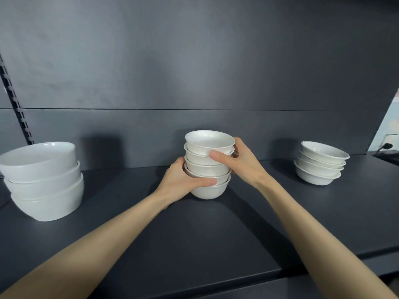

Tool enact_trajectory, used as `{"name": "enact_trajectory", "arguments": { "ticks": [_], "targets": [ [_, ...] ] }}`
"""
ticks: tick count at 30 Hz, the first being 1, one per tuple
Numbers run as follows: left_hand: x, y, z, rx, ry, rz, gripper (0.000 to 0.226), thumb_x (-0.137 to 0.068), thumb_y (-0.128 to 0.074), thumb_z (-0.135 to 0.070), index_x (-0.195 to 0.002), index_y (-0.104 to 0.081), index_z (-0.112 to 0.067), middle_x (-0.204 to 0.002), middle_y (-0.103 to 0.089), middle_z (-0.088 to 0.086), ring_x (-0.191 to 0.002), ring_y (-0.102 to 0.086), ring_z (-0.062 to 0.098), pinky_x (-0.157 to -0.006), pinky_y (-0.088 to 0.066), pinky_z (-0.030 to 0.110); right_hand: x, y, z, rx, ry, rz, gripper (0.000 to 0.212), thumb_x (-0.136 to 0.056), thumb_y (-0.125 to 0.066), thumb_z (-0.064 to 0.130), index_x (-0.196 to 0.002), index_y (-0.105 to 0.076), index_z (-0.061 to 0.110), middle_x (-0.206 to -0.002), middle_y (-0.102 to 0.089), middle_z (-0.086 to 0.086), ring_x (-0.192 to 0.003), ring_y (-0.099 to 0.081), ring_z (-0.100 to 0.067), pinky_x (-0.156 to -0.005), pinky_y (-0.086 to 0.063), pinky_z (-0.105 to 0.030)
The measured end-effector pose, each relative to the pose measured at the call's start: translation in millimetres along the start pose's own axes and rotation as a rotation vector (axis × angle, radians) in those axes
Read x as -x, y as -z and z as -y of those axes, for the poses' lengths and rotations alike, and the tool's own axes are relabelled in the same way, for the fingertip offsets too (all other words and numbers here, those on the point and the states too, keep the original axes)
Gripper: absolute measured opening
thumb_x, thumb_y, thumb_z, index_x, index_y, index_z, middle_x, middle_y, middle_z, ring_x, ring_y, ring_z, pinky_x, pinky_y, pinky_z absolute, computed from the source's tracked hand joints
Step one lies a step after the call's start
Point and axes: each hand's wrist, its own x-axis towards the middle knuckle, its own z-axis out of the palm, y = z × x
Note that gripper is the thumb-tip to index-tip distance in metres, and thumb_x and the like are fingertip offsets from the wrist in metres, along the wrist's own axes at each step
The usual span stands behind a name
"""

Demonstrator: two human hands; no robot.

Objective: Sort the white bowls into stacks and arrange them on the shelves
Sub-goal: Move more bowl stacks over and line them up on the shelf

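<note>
Both hands grip the middle stack of small white ceramic bowls point(208, 165) mid-shelf on the dark grey shelf point(194, 244): left hand point(183, 180) curls around its base, right hand point(239, 162) near its top.

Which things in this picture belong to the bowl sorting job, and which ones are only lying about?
Belong to the job: middle stack of small bowls, gripped by the left hand and right hand; left stack of large bowls; right stack of shallow bowls; dark shelf.

Only lying about: wall plug at the far right; slotted rail at the far left.
</note>
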Motion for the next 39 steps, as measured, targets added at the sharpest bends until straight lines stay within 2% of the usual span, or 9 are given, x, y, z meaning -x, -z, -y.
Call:
{"name": "enact_trajectory", "arguments": {
  "ticks": [4, 8, 13, 16, 21, 28, 33, 36, 39],
  "targets": [
    [-0.6, -1.0, 1.8, 0.022, 0.012, 0.005, 0.092, -0.042, -0.088, -0.043, -0.124, -0.05, -0.026, -0.111, -0.065, -0.018, -0.102, -0.062, -0.002, -0.077, -0.049, 0.015, -1.1, 0.2, -3.1, -0.015, -0.008, 0.007, 0.08, -0.061, -0.072, 0.063, -0.128, -0.044, 0.029, -0.117, -0.057, 0.021, -0.107, -0.057, -0.005, -0.087, -0.052, -0.032],
    [5.7, -3.0, 5.5, 0.083, -0.004, 0.07, 0.089, -0.057, -0.09, -0.017, -0.13, -0.04, -0.025, -0.117, -0.06, -0.017, -0.098, -0.061, -0.011, -0.071, -0.051, 0.009, -1.2, 0.1, -4.2, -0.038, -0.007, 0.02, 0.076, -0.066, -0.074, 0.06, -0.129, -0.043, 0.03, -0.117, -0.056, 0.024, -0.108, -0.056, -0.001, -0.085, -0.051, -0.029],
    [9.6, -6.8, 7.8, 0.035, -0.052, 0.099, 0.065, -0.068, -0.081, 0.007, -0.103, -0.046, -0.035, -0.096, -0.067, -0.021, -0.083, -0.06, -0.019, -0.066, -0.046, 0.003, -0.1, -0.2, -2.9, -0.057, -0.011, 0.02, 0.077, -0.064, -0.075, 0.061, -0.128, -0.043, 0.032, -0.115, -0.056, 0.025, -0.106, -0.057, -0.001, -0.084, -0.051, -0.029],
    [8.8, -6.1, 8.7, 0.03, -0.029, 0.054, 0.067, -0.063, -0.086, 0.0, -0.108, -0.048, -0.032, -0.105, -0.065, -0.016, -0.084, -0.062, -0.016, -0.066, -0.047, 0.005, 0.4, -0.9, -0.6, -0.065, -0.002, 0.001, 0.077, -0.062, -0.076, 0.061, -0.126, -0.045, 0.031, -0.115, -0.057, 0.025, -0.107, -0.057, -0.002, -0.084, -0.052, -0.029],
    [25.7, 1.4, 4.6, 0.024, -0.028, -0.018, 0.064, -0.06, -0.088, -0.003, -0.106, -0.054, -0.031, -0.1, -0.069, -0.018, -0.089, -0.065, -0.01, -0.068, -0.049, 0.008, 5.5, -7.1, 8.5, -0.072, 0.019, 0.033, 0.083, -0.055, -0.076, 0.067, -0.124, -0.048, 0.031, -0.114, -0.059, 0.023, -0.107, -0.059, -0.004, -0.085, -0.053, -0.032],
    [86.7, 45.1, -19.3, 0.01, -0.05, -0.177, 0.069, -0.057, -0.092, -0.015, -0.113, -0.055, -0.029, -0.103, -0.07, -0.016, -0.093, -0.066, -0.004, -0.07, -0.052, 0.013, 28.8, -36.1, 67.3, -0.102, 0.135, 0.127, 0.088, -0.05, -0.072, 0.07, -0.123, -0.05, 0.027, -0.116, -0.062, 0.017, -0.106, -0.062, -0.011, -0.084, -0.056, -0.038],
    [141.0, 93.6, -27.5, -0.015, -0.08, -0.291, 0.072, -0.053, -0.094, -0.019, -0.113, -0.056, -0.027, -0.102, -0.071, -0.017, -0.094, -0.066, -0.003, -0.07, -0.051, 0.012, 50.6, -82.9, 117.3, -0.122, 0.214, 0.214, 0.091, -0.048, -0.069, 0.072, -0.123, -0.05, 0.026, -0.116, -0.061, 0.016, -0.105, -0.061, -0.01, -0.079, -0.054, -0.034],
    [177.7, 132.1, -26.9, -0.025, -0.089, -0.363, 0.062, -0.059, -0.09, -0.007, -0.106, -0.056, -0.028, -0.091, -0.072, -0.021, -0.084, -0.064, -0.012, -0.065, -0.048, 0.006, 63.4, -125.0, 144.9, -0.156, 0.238, 0.263, 0.089, -0.048, -0.07, 0.072, -0.122, -0.051, 0.026, -0.115, -0.061, 0.017, -0.106, -0.061, -0.01, -0.083, -0.056, -0.039],
    [216.8, 180.6, -19.5, -0.053, -0.053, -0.437, 0.077, -0.048, -0.095, -0.024, -0.116, -0.057, -0.023, -0.103, -0.071, -0.012, -0.09, -0.067, -0.004, -0.071, -0.053, 0.012, 78.0, -176.7, 172.8, -0.193, 0.26, 0.313, 0.087, -0.049, -0.071, 0.071, -0.12, -0.052, 0.025, -0.113, -0.062, 0.016, -0.104, -0.061, -0.009, -0.084, -0.055, -0.039]
  ]
}}
